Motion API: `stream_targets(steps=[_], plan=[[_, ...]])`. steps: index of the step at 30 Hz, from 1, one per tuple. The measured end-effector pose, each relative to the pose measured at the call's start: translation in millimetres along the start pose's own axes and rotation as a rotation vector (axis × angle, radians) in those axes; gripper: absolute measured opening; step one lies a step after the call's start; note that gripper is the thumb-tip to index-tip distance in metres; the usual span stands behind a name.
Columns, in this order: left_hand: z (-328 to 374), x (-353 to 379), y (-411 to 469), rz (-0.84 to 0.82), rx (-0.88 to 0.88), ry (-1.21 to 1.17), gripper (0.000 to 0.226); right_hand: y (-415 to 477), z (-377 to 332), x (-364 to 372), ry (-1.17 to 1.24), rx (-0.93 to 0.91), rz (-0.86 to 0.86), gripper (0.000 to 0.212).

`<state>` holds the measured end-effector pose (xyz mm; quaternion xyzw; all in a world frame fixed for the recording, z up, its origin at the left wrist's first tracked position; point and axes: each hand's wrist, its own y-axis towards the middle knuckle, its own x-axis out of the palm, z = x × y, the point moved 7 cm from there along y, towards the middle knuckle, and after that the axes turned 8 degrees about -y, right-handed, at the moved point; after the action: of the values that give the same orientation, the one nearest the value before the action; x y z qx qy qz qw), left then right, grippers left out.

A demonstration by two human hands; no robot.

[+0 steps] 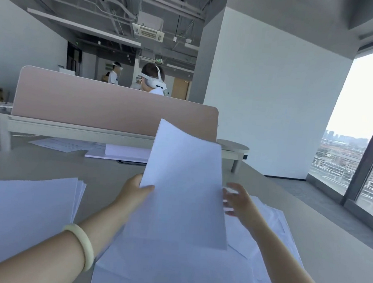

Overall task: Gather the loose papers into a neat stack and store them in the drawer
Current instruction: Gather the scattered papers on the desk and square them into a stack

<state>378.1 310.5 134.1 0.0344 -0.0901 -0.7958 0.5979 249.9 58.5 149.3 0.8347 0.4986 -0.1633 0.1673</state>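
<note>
**Gathering phase: one bundle lifted, drawer not in view**

Lifted sheets: thin bundle held up over the desk at centre, top edge curling away. Light, floppy, slick sheet-on-sheet, so it will likely fan or slip if pinched at one corner only. Best held along both long edges, then tapped on the desk to square it.

Left hand: thumb over the front of the left edge, fingers closed behind it, holding the bundle.
Right hand: fingers spread, blurred, just beside the right edge; can't tell if it's touching. Not gripping anything.

Loose pile lies messy and overlapping under the hands, near centre-right. A tidier stack sits near left. More papers at the far side, by the pink divider.

Drawer: not visible.
</note>
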Motion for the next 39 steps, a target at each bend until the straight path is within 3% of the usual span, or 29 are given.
stream_targets(steps=[3, 5, 8, 12, 15, 17, 19, 21, 25, 29, 32, 35, 37, 39], plan=[[-26.8, -20.4, 5.9, 0.015, -0.174, 0.002, 0.023, -7.2, 42.5, 17.2, -0.669, 0.053, -0.216, 0.11], [-45.3, -35.5, 9.8, 0.031, -0.259, 0.043, 0.026, -12.2, 55.9, 24.0, -0.836, 0.043, -0.301, 0.119], [-56.0, -52.7, 11.0, 0.061, -0.313, 0.095, 0.035, -5.3, 53.3, 17.0, -0.919, 0.014, -0.225, 0.085], [-52.6, -59.6, 14.6, 0.061, -0.33, 0.132, 0.032, 0.6, 47.2, 15.6, -1.172, -0.015, -0.22, 0.06], [-51.3, -61.4, 15.3, 0.055, -0.346, 0.17, 0.034, 2.9, 49.2, 20.2, -1.254, -0.039, -0.168, 0.017], [-50.0, -62.4, 11.3, 0.055, -0.356, 0.178, 0.032, 3.4, 49.8, 14.8, -1.284, -0.033, -0.065, 0.015], [-52.5, -63.9, 8.4, 0.059, -0.37, 0.172, 0.031, 4.6, 49.0, 3.9, -1.259, -0.012, 0.068, 0.023], [-53.1, -62.8, 6.1, 0.05, -0.378, 0.146, 0.033, 5.2, 43.6, -2.3, -1.069, -0.016, 0.126, 0.032], [-61.8, -53.6, 1.6, -0.017, -0.44, 0.105, 0.05, -7.5, 3.4, 28.1, -0.766, -0.2, -0.042, 0.037], [-73.6, -38.8, -1.2, -0.052, -0.495, -0.064, 0.078, -37.9, -25.8, 82.5, -0.792, -0.385, -0.274, 0.045], [-68.1, -24.9, -7.0, -0.17, -0.54, -0.209, 0.043, -51.5, -26.3, 115.2, -0.815, -0.431, -0.397, 0.045], [-65.2, -29.7, -12.5, -0.228, -0.545, -0.07, 0.04, -52.6, -19.7, 126.2, -0.679, -0.371, -0.57, 0.036], [-64.9, -40.8, -7.9, -0.161, -0.51, -0.01, 0.034, -50.9, -17.3, 116.8, -0.487, -0.24, -0.682, 0.031], [-65.4, -51.3, -3.3, -0.095, -0.486, 0.048, 0.036, -34.7, -12.0, 90.5, -0.29, -0.1, -0.55, 0.042]])
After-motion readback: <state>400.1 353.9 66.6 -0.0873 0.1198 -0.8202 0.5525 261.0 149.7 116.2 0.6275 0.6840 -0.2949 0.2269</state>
